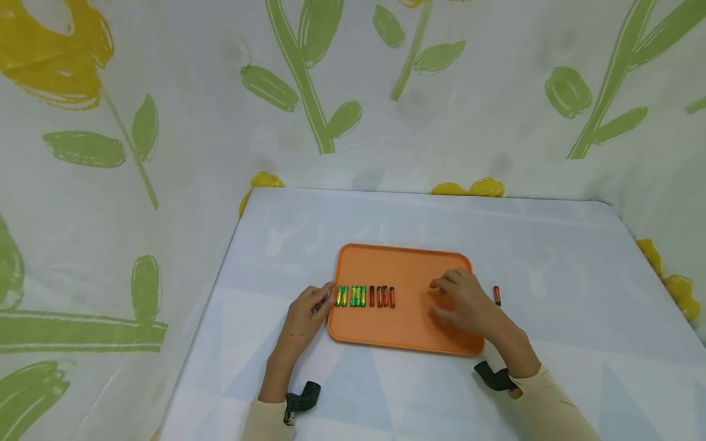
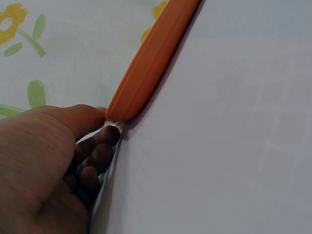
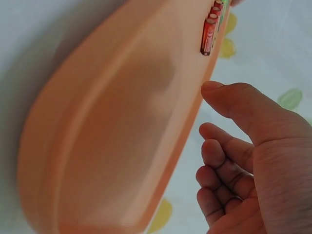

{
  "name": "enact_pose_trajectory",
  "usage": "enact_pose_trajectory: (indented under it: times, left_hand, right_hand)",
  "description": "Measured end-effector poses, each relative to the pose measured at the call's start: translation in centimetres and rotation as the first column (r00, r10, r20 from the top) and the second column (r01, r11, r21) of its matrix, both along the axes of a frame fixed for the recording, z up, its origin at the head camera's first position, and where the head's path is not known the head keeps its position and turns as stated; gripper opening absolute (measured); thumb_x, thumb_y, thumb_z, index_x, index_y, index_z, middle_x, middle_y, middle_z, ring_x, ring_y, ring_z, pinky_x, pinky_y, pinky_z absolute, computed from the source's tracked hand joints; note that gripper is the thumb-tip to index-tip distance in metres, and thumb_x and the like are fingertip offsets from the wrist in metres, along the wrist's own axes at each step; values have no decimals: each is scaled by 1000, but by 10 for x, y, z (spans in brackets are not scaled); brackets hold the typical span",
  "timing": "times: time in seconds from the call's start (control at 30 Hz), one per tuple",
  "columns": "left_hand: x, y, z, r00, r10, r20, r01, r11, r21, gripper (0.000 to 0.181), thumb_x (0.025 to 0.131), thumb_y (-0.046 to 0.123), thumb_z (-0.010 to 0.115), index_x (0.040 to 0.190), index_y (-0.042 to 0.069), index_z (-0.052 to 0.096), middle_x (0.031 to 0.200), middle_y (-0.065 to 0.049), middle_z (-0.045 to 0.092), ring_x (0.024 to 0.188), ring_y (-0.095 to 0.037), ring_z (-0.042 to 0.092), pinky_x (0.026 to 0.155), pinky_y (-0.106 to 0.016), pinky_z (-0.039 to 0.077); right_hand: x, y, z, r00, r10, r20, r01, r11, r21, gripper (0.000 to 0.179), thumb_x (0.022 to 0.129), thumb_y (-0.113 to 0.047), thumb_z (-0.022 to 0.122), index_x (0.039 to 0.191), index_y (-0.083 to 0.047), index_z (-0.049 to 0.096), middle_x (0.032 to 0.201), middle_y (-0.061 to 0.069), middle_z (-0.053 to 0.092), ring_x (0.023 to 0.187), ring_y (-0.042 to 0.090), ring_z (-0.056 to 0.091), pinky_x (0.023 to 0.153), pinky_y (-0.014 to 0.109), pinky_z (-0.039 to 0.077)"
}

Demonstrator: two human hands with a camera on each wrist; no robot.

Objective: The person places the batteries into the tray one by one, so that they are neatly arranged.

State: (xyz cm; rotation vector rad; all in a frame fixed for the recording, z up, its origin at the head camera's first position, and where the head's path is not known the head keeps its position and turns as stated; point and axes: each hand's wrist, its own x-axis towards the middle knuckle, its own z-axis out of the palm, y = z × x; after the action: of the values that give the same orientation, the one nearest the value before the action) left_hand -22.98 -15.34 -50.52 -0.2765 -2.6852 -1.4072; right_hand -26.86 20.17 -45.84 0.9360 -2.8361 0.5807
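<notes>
An orange tray [image 1: 408,331] lies on the table with a row of small batteries in its left half. Green batteries [image 1: 358,296] form a pair and a group of three, followed by several red batteries [image 1: 383,297] standing side by side. At the tray's left rim, my left hand [image 1: 304,315] holds the edge; the left wrist view has the thumb [image 2: 90,119] against the rim and the other fingers curled below it. My right hand [image 1: 466,304] hovers over the tray's right side, fingers loosely bent and holding nothing.
One loose red battery [image 1: 497,296] lies on the table right of the tray, close to my right hand. A pale patterned cloth [image 1: 551,269] covers the table. Behind and to the left hangs a flower-printed curtain [image 1: 193,122].
</notes>
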Motion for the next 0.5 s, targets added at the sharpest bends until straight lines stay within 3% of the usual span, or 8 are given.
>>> enact_pose_trajectory:
  times: [0.3,0.5]
  left_hand:
    - [1,1,0,1000,1,-19,0,1000,15,41,99,11,65,140,9,61,92,4,56,77,-10,49,65,-25,46]
    - [1,2,1,1000,8,-10,-8,1000,11,42,98,11,65,140,9,61,94,4,56,78,-9,50,67,-25,45]
  right_hand:
    - [1,14,0,999,3,-34,-4,1000,-7,37,75,-19,89,102,-3,70,91,3,55,88,22,50,80,47,40]
    - [3,22,3,1000,-10,-1,10,1000,-15,35,76,-17,88,103,-3,69,95,5,57,90,24,48,77,42,38]
